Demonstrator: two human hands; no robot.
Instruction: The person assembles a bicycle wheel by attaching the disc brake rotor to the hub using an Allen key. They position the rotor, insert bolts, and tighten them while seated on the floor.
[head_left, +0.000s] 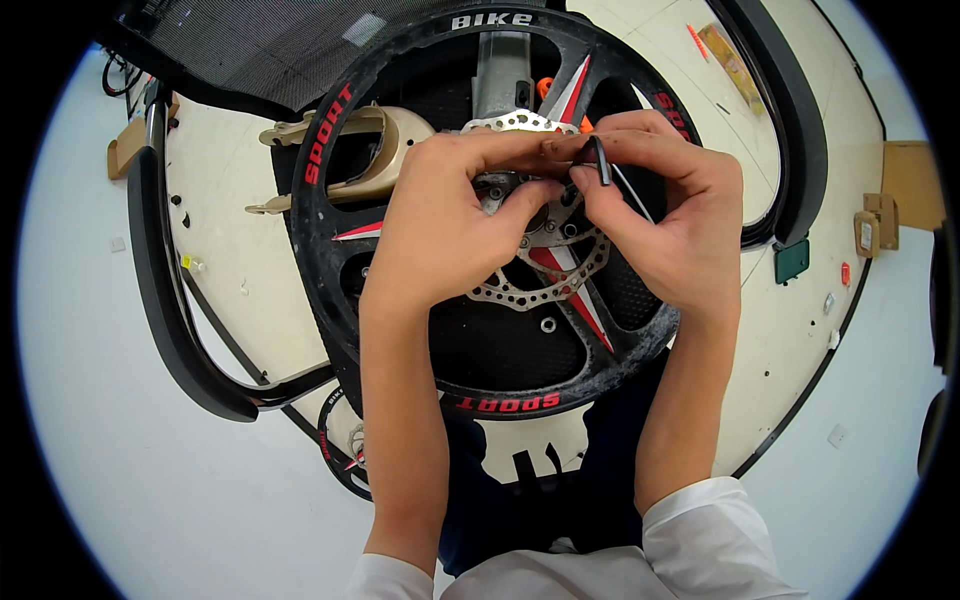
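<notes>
A black bicycle wheel (318, 235) with red-and-white spoke accents lies flat before me on a black chair seat. At its hub is a silver brake disc (520, 298) with a perforated rim. My right hand (665, 195) is closed over the far right of the disc, pinching a black bent hex key (602, 165) between thumb and fingers. My left hand (445, 205) is closed over the hub's left side, thumb and fingers drawn together beside the right fingertips. Whatever it grips is hidden. A small metal nut (548, 325) lies below the disc, seen between the spokes.
A beige forked part (400, 130) rests at the wheel's left. Curved chair armrests (165, 270) flank the wheel, and a mesh backrest (240, 50) stands beyond. On the floor are another wheel (328, 445), a dark green case (792, 262) and cardboard boxes (880, 220).
</notes>
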